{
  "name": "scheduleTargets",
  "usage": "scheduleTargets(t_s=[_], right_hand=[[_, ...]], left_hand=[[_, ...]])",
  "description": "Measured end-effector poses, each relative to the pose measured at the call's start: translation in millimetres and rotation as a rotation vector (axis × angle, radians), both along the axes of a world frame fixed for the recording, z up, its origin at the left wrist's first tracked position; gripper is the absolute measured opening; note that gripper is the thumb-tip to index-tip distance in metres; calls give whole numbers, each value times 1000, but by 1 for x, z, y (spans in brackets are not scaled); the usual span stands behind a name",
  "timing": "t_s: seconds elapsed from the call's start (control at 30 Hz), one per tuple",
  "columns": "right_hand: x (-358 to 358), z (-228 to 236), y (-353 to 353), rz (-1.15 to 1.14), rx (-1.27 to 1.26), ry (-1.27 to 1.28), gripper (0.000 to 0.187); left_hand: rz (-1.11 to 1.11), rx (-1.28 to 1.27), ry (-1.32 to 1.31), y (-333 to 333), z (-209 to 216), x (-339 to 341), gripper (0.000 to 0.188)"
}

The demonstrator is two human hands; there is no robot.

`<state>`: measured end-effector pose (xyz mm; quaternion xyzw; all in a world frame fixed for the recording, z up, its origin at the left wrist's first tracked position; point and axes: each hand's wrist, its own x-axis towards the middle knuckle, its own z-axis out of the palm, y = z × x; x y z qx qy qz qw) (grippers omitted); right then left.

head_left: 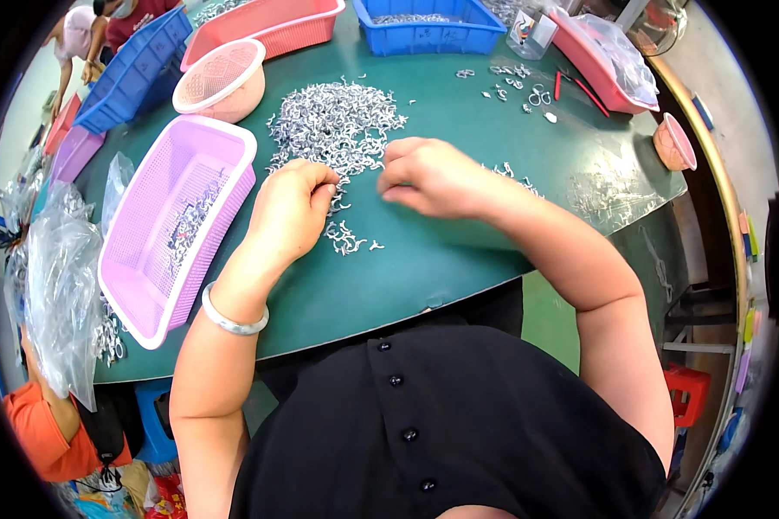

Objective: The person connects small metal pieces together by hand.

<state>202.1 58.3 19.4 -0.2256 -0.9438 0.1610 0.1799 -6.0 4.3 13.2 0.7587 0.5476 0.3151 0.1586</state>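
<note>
A heap of small curved grey metal pieces (pixel 333 121) lies on the green tabletop (pixel 441 259). At its near left edge is my left hand (pixel 290 208), a bangle on its wrist, with thumb and forefinger pinched close together. My right hand (pixel 428 177) is just off the heap's right side, its fingers curled in against the thumb. Whatever either hand pinches is too small or hidden to make out. A few loose pieces (pixel 344 238) are scattered between the hands, nearer to me. Left of my left hand, a purple basket (pixel 138 251) contains more small metal pieces.
Behind the heap stand a round pink basket (pixel 244 97), a long pink tray (pixel 273 39) and a blue bin (pixel 433 39). Red-handled pliers (pixel 584 93) and metal rings lie at far right, near a small pink cup (pixel 675 143). Clear plastic bags (pixel 61 285) hang at left.
</note>
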Motion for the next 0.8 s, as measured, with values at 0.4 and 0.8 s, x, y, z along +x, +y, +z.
scheduleTargets(t_s=[0.4,0.8], right_hand=[[-39,-34,-3,4,-20,244,4],[-35,-19,-10,31,-182,472,7]], left_hand=[[49,-163,-198,-3,-12,-16,10],[-58,-386,-471,-11,-4,-11,11]])
